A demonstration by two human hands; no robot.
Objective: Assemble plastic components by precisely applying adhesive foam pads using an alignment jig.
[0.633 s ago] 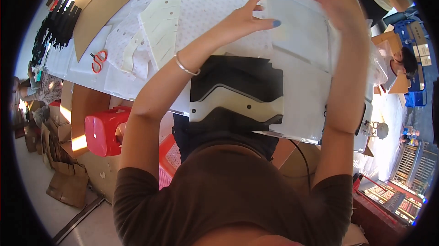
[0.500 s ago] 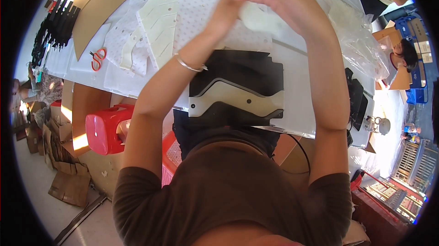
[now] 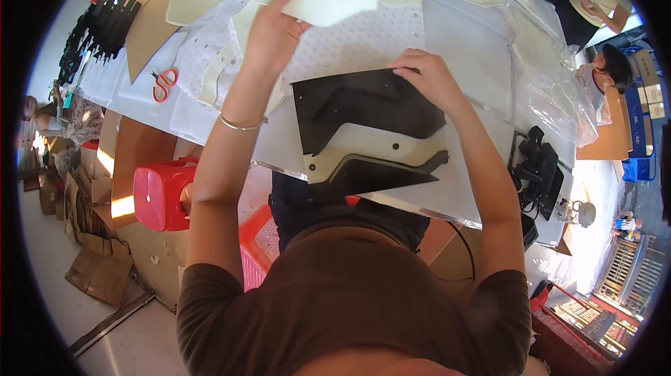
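My left hand (image 3: pixel 274 39) is raised over the far side of the table, its fingers closed round a cream wavy strip (image 3: pixel 328 4) with holes at its ends. Nearer to me lies a flat black sheet (image 3: pixel 363 100), its far edge pinched by my right hand (image 3: pixel 423 77). A second cream wavy strip (image 3: pixel 363 140) with dark holes lies along the near side of that sheet. Below this strip, an angled black piece (image 3: pixel 384 175) reaches the table's front edge.
Orange-handled scissors (image 3: pixel 165 86) lie at left, near stacked black strips (image 3: pixel 101 30) and cardboard (image 3: pixel 148 33). Clear plastic (image 3: pixel 552 100) and a black device (image 3: pixel 535 159) are at right. A red stool (image 3: pixel 161 196) stands beside the table; another person (image 3: pixel 607 72) is at far right.
My hands, close together at the far side before, have parted. The left now holds up a cream strip; the right has come down onto the black sheet. The black pieces have shifted and spread apart.
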